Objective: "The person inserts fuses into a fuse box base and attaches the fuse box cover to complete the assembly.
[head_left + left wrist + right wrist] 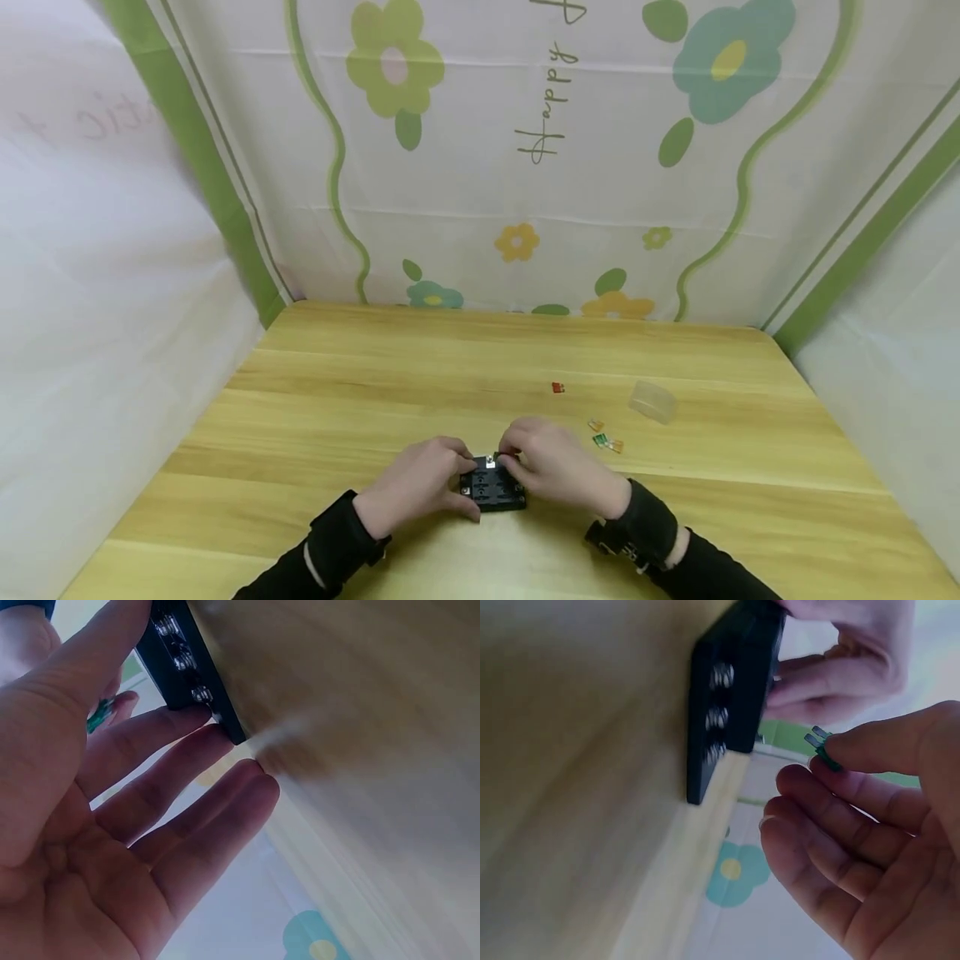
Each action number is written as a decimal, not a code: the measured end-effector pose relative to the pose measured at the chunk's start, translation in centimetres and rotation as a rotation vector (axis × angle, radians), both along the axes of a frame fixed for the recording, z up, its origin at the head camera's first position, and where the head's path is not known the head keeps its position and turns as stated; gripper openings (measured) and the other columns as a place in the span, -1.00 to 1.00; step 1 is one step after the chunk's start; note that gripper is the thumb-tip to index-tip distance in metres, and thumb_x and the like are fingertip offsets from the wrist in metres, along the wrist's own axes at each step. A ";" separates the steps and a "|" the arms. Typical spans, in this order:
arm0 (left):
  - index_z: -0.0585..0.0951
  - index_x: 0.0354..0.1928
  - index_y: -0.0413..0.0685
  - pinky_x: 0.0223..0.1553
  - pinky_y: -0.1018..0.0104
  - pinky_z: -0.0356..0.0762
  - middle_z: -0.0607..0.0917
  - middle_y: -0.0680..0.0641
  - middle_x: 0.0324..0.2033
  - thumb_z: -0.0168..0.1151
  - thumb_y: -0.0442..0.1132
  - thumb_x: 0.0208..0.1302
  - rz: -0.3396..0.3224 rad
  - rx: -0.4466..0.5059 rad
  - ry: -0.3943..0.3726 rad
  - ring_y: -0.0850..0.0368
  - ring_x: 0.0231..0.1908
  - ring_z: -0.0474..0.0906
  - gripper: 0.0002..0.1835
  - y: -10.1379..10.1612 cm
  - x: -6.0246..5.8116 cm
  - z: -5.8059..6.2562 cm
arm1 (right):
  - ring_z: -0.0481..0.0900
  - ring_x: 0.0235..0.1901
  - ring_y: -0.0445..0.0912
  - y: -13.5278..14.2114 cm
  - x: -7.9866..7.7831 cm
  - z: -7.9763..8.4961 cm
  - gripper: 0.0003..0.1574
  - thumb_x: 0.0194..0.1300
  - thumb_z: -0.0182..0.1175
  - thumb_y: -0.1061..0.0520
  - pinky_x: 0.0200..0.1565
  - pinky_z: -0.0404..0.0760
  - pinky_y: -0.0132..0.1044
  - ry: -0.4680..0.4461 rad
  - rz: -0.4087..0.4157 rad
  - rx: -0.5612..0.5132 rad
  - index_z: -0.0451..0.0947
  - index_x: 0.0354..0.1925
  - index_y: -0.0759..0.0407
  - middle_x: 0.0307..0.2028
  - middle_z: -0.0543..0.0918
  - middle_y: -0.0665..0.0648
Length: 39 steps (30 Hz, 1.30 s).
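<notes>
A black fuse block (497, 493) with several slots and metal terminals lies on the table in the head view. My left hand (420, 479) grips it by its left side, thumb at the near edge and fingers at the far edge. Between thumb and index finger, my right hand (877, 802) pinches a green blade fuse (826, 755), its two metal prongs pointing away from the fingertips. In the right wrist view the fuse is apart from the block. Small screws (181, 660) show along the block's side in the left wrist view.
Right of the hands lie orange blade fuses (615, 446) and a green blade fuse (600, 439). A red blade fuse (558, 387) is farther back. A clear plastic cover (652, 402) sits at the right. Flowered cloth (450, 183) hangs behind the wooden table (337, 375).
</notes>
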<state>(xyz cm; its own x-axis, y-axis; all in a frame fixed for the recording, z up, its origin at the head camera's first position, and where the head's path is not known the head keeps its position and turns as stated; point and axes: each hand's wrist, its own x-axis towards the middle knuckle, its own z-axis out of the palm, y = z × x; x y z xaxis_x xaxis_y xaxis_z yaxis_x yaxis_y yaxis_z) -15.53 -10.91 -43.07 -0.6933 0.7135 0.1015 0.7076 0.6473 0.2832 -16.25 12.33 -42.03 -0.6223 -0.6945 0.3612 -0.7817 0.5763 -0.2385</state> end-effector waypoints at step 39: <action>0.70 -0.09 -0.08 -0.33 0.56 0.41 0.63 0.07 -0.19 0.36 0.29 -0.13 -0.008 0.046 -0.030 0.25 -0.23 0.55 -0.33 -0.4 -0.1 -0.1 | 0.37 -0.43 -0.35 -2.0 0.1 -1.1 -0.93 0.30 0.23 0.04 -0.40 0.34 -0.56 -0.018 0.061 0.088 0.59 -0.31 -0.02 -0.39 0.45 -0.15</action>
